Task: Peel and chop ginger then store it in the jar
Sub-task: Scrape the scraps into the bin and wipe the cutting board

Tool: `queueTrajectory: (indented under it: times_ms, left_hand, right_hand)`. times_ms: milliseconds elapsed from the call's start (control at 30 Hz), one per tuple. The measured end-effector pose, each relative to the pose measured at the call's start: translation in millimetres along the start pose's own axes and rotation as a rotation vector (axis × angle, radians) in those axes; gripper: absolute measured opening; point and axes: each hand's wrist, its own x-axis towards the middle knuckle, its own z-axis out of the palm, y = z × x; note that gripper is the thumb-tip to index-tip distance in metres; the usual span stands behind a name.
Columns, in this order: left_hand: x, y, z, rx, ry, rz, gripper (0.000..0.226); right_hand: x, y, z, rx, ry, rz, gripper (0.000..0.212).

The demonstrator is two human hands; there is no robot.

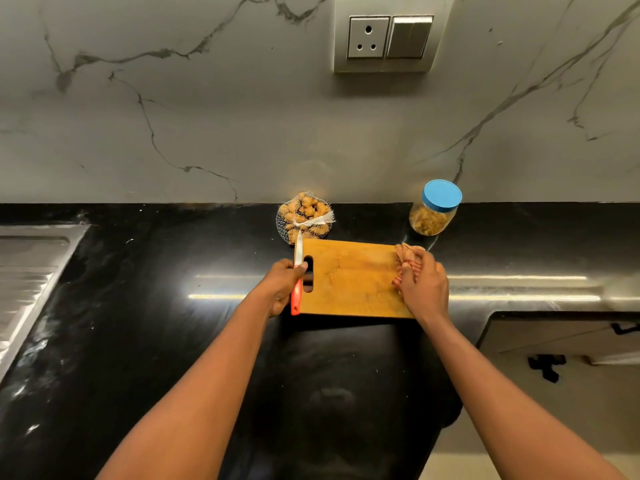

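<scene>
On the black counter [138, 306] lies a wooden board [349, 278], and the ginger [304, 216] sits just beyond its far left corner, at about 11 o'clock from the board's middle. It is closed inside a white net [320, 221] that is tied in a knot, and none of it is on the board yet. The jar [433, 213] stands at about 1 o'clock, near the wall, with its blue lid [441, 195] on and some pale pieces inside; what they are cannot be told.

The left hand [280, 285] has its fingers curled round the red handle of a knife [297, 271] at the board's 9 o'clock edge, the blade pointing toward the net. The right hand [424, 285] grips a folded checked cloth [407, 258] and holds it against the board's 3 o'clock edge.

The ginger is probably light, hard and knobbly, so a piece may roll under the blade and is best held by its thickest part, flat side down. The net looks soft and loose; it is easiest to take by the knot. The peeled pieces will likely be moist and a little slippery. The jar seems smooth, so a grip round its body while turning the lid would be safest.
</scene>
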Motion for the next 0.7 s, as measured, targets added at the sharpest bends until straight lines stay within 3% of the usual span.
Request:
queueTrajectory:
  times_ms: [267,500,700]
  left_hand:
    - [8,33,-28,-0.066,0.112,0.146,0.006]
    - [-4,60,-108,-0.13,0.284,0.297,0.005]
    - [-19,55,-148,-0.191,0.308,0.248,0.019]
  right_hand:
    - [-66,-35,13,0.098,0.139,-0.282,0.037]
    - [-130,-127,119,-0.101,-0.163,-0.65,0.035]
    - [-146,-179,167,-0.449,-0.317,-0.752,0.036]
